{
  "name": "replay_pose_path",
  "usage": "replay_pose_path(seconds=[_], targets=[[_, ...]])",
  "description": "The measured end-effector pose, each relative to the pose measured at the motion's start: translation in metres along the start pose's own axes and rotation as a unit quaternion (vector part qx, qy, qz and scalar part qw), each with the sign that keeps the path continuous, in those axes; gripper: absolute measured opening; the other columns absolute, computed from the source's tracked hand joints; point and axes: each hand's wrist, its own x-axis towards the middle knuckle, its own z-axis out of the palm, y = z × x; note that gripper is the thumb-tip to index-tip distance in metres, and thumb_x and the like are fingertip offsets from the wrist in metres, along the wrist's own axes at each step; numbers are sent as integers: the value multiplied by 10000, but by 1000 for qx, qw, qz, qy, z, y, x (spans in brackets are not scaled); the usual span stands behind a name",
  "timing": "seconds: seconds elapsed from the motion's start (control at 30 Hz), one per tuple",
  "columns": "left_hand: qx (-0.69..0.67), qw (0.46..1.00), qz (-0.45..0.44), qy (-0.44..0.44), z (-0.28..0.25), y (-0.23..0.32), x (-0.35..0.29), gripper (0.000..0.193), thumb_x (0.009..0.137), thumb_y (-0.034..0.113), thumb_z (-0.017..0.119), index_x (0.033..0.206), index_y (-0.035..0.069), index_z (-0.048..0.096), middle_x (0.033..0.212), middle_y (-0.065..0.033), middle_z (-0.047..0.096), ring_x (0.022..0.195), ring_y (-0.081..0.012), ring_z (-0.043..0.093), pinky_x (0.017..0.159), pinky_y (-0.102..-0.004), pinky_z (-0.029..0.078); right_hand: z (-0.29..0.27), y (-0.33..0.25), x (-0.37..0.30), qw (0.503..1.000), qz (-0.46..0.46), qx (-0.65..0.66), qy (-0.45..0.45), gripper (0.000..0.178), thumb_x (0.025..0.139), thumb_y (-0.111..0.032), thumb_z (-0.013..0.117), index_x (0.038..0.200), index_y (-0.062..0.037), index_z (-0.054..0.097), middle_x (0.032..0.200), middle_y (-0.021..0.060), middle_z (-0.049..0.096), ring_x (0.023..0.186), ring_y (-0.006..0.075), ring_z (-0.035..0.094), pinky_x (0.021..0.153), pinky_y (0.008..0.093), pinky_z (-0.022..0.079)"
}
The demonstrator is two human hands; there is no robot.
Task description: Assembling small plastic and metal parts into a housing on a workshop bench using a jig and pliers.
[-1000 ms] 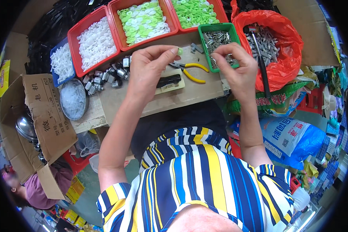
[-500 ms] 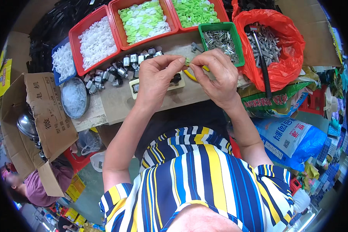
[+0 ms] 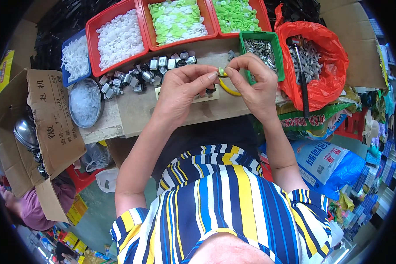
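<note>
Above the work surface, a small light-green plastic part (image 3: 221,71) is pinched between the fingertips of both hands. My left hand (image 3: 180,90) grips it from the left with thumb and forefinger. From the right, my right hand (image 3: 253,83) closes thumb and forefinger at its other end; the fingertips hide part of it. Under the hands lies a cream-coloured block (image 3: 207,95), partly covered by my left hand, with a dark piece on it. A curved yellow handle (image 3: 230,89) shows just below the fingertips. Several small metal motors (image 3: 148,75) lie beyond my left hand.
Red bins hold white parts (image 3: 120,39), mixed green-white discs (image 3: 176,22) and green parts (image 3: 235,16). A green bin (image 3: 277,48) holds metal pins. A hammer (image 3: 301,79) rests on a red bag (image 3: 334,48) of grey pieces. An oval dish (image 3: 86,103) stands left, beside a cardboard box (image 3: 53,114).
The bins and table have shifted slightly right in view. Both hands stay together, the fingertips a little further right, and more of the green part shows between them.
</note>
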Motion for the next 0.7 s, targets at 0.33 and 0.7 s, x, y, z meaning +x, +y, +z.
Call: replay_pose_path(seconds=[0.33,0.7], targets=[[10,999,-6,39,0,-4,-8,173,918,107,721,1059,7,705,908,-44,722,777,-83,644,664,-203,475,4,-4,-2,999,-40,-21,5,121,808,-26,755,884,-3,664,817,86,645,749,227,659,666,334,497],[57,989,65,117,-1,-15,-43,143,908,119,745,986,2,720,878,-25,710,736,-75,624,638,-219,482,28,-1,-13,985,-143,-92,-36,126,798,-49,724,891,-66,641,840,60,634,764,256,638,681,373,429]])
